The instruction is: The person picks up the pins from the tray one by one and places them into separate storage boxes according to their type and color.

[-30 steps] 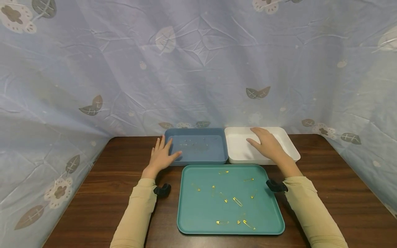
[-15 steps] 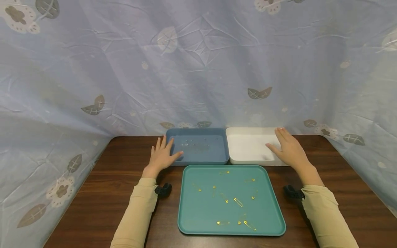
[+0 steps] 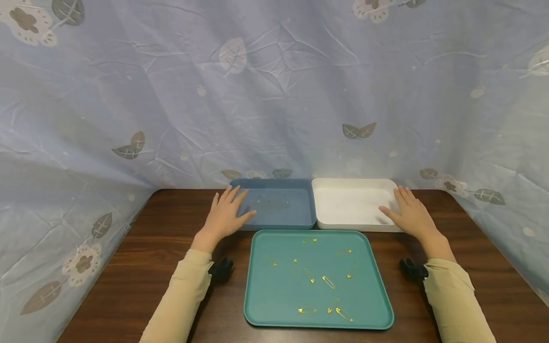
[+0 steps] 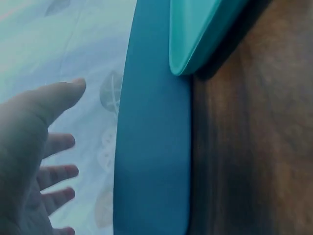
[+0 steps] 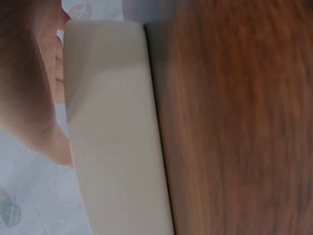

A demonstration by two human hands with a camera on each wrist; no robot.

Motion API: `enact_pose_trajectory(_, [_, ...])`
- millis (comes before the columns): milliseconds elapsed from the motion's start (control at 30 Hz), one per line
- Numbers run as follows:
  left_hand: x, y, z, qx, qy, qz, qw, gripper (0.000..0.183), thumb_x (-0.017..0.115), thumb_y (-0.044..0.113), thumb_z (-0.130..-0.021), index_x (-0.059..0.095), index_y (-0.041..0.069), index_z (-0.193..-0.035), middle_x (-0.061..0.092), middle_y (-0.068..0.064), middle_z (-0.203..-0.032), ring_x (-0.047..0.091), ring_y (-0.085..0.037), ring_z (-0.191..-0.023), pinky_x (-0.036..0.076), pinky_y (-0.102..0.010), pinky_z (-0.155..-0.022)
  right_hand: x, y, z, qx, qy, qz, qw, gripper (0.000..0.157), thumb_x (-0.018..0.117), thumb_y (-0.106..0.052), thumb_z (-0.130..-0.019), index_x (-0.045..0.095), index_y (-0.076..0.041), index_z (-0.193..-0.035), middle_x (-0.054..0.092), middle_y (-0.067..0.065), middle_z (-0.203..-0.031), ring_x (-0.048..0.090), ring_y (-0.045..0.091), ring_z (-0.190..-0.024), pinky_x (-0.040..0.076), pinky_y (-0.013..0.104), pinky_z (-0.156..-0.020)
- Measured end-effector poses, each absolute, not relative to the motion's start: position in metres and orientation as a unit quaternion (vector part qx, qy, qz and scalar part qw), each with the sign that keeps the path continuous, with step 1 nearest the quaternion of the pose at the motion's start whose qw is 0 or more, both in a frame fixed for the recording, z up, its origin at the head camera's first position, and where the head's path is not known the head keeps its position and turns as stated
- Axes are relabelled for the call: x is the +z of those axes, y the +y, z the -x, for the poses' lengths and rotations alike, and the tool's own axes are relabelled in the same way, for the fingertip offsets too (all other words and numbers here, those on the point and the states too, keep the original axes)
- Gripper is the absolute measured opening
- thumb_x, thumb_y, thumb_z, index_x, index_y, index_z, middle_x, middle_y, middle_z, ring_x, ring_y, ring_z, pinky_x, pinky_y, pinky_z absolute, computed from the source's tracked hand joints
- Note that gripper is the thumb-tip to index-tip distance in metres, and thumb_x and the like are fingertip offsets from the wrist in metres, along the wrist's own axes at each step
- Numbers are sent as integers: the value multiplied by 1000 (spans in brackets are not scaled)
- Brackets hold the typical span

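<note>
My left hand point(image 3: 224, 213) hovers over the left end of the blue tray point(image 3: 300, 214), fingers and thumb spread. In the left wrist view that hand point(image 4: 29, 152) shows no object in its fingers, and the tray's outer wall point(image 4: 151, 147) stands beside it. At the right end of the white tray point(image 3: 351, 205) is my right hand point(image 3: 413, 214), its fingers straight and its thumb reaching over the rim. The right wrist view has the thumb close against the white wall point(image 5: 112, 127). Small silvery safety pins point(image 3: 258, 201) lie in the blue tray.
Nearer the body, a green tray point(image 3: 274, 297) carries several scattered gold safety pins point(image 3: 328, 282). All the trays stand on a dark wooden table point(image 3: 141, 247). Behind them hangs a pale blue floral curtain point(image 3: 274, 119).
My right hand has moved from above the white tray out to its right end. The left hand has shifted slightly over the blue tray's edge. The trays and pins look unmoved.
</note>
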State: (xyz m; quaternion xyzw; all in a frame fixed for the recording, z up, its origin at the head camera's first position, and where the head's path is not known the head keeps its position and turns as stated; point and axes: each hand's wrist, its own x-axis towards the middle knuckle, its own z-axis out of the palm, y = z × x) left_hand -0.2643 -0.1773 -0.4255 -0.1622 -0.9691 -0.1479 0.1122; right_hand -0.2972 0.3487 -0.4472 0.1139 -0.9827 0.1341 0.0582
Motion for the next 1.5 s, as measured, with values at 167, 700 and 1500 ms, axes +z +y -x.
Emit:
enact_pose_trajectory(167, [-424,-173,252,-129,-942,246,187,62,68,43,-90,51,14,-142,49,-14,-144,44,-35,-135,33,-59,-111,-453,355,298,137,-984,-104,38,92,41,-59,-98,11,9,-152,10,34,-158,7,50,-147,12,69,-112])
enact_pose_trajectory(700, [-436,-160,217,-266,-901,341,3,39,72,37,-87,69,13,-117,59,-6,-101,45,-16,-88,39,-31,-76,-458,364,299,181,-979,-97,5,92,39,-57,-99,3,9,-152,1,33,-159,0,49,-147,8,68,-114])
enact_pose_trajectory(1500, [-447,-148,214,-250,-901,348,-75,9,75,26,-85,74,21,-92,56,2,-87,39,-11,-80,32,-27,-76,-459,364,300,195,-976,-96,10,92,40,-56,-100,3,10,-152,2,33,-158,1,49,-148,9,67,-114])
